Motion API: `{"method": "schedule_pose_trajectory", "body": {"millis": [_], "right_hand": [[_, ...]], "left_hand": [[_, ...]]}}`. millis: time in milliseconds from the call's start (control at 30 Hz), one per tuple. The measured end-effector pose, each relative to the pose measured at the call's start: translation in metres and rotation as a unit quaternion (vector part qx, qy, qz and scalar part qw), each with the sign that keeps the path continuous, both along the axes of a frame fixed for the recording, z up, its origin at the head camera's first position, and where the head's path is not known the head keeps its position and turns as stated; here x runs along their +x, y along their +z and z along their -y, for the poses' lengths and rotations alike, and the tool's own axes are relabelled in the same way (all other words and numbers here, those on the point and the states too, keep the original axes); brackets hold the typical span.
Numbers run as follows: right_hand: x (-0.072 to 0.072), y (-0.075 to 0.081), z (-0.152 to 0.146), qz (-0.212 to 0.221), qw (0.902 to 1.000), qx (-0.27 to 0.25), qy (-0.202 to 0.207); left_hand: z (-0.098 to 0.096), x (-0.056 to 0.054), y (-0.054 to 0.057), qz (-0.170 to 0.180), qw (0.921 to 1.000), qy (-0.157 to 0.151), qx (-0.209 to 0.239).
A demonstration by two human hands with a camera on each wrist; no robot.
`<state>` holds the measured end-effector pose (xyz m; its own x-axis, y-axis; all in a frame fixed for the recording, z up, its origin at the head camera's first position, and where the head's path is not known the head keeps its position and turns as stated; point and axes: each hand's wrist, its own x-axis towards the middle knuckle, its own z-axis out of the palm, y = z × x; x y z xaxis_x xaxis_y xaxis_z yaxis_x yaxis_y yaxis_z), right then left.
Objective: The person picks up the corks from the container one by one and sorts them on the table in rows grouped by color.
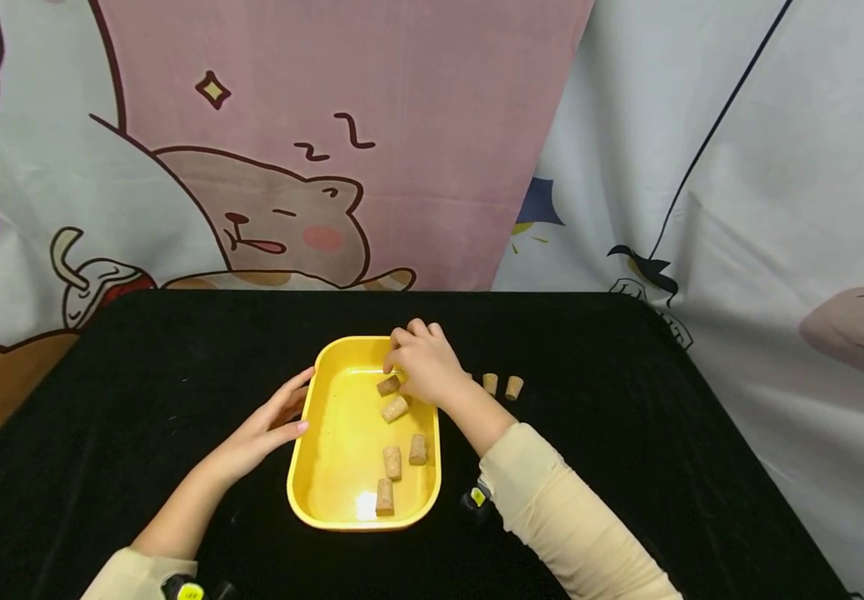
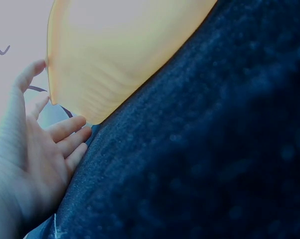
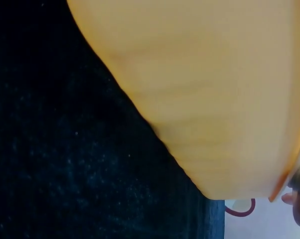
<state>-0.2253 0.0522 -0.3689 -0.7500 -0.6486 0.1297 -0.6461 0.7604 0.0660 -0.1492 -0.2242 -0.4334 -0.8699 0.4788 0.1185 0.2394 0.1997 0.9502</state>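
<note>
A yellow tray stands on the black cloth with several corks inside. Against its left wall lies my left hand, fingers extended and thumb at the rim; the left wrist view shows the same hand spread along the tray's side. My right hand reaches over the far right rim, fingers bent down into the tray. Right by its fingertips is a darker cork, and another cork lies just nearer. I cannot tell whether the right fingers pinch a cork. In the right wrist view the tray wall fills most of the picture.
Nearer in the tray lie a cork, a second cork and a third cork. Outside, right of the tray, stand a cork and another cork, with one more partly hidden behind the right wrist. A printed curtain hangs behind.
</note>
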Motion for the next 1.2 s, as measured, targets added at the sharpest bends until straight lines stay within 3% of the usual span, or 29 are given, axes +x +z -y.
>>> {"method": "schedule_pose_trajectory", "body": {"millis": [267, 600, 1200], "right_hand": [[0.000, -0.004, 0.005, -0.017, 0.9997, 0.015, 0.003], [0.001, -0.011, 0.011, -0.069, 0.9969, 0.037, -0.002], [0.003, -0.003, 0.004, -0.054, 0.9971, -0.052, 0.002]], "left_hand": [[0.000, 0.000, 0.001, -0.002, 1.0000, -0.004, 0.004], [0.000, -0.001, 0.001, 0.009, 0.9999, -0.002, 0.005], [0.000, 0.000, 0.000, 0.004, 1.0000, -0.002, 0.002]]}}
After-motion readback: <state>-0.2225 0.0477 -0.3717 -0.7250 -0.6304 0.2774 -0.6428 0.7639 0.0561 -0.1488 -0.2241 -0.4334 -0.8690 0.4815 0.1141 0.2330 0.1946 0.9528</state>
